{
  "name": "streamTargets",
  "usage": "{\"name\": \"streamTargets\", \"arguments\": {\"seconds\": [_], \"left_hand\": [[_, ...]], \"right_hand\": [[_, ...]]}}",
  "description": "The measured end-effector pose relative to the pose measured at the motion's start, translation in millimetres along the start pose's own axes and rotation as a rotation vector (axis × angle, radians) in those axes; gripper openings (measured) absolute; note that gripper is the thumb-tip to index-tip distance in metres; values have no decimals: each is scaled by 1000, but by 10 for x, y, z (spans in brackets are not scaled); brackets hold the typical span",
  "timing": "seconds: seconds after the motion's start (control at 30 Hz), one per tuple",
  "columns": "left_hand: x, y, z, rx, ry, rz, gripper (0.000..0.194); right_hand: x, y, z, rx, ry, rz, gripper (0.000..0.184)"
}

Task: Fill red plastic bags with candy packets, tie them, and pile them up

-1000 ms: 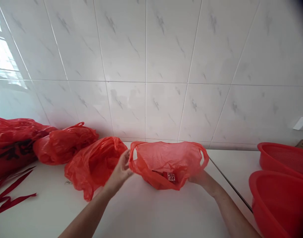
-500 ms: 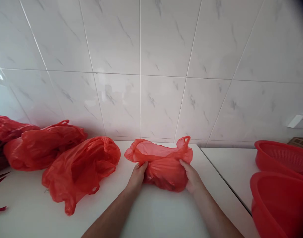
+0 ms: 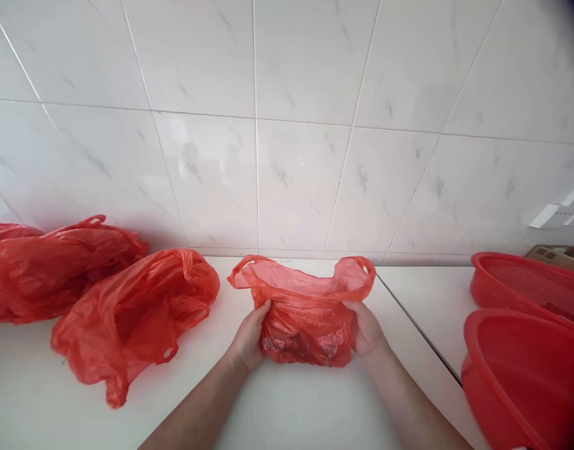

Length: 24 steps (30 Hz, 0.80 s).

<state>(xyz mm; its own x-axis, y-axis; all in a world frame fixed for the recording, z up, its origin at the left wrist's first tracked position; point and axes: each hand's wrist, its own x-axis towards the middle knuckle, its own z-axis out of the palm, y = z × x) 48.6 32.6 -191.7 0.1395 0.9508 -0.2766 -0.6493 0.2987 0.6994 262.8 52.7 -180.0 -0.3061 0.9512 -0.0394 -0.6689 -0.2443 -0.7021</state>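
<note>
- Holding the middle red bag (image 3: 308, 328) by its sides, the left hand (image 3: 250, 337) and the right hand (image 3: 369, 331) have their fingers clamped on the plastic, thumbs at the front; the far fingertips are hidden.
- The bag seems to rest upright on the worktop (image 3: 287, 415), near the back edge and left of the seam (image 3: 422, 339).
- Done so far: something dark lies low inside, too veiled to name.
- Left as it is: the mouth gapes and both handles are loose, neither tied.
- Towards the left edge, a slack bag (image 3: 104, 325) lies open, its contents unclear; a bulkier bundle (image 3: 57, 269) lies beyond it.
- Towards the right edge are a mesh basket (image 3: 479, 281) and a deep red tub (image 3: 477, 369).
- How much remains overall, I cannot tell.
</note>
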Motion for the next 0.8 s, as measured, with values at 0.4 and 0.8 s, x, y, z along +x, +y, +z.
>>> {"name": "streamTargets", "arguments": {"seconds": [0.4,0.8], "left_hand": [[-131,174,-49,52,-351,164,41],[-42,55,-72,-29,-91,49,22]], "right_hand": [[-5,179,178,-91,134,177,19],[9,233,74,-100,225,188,16]]}}
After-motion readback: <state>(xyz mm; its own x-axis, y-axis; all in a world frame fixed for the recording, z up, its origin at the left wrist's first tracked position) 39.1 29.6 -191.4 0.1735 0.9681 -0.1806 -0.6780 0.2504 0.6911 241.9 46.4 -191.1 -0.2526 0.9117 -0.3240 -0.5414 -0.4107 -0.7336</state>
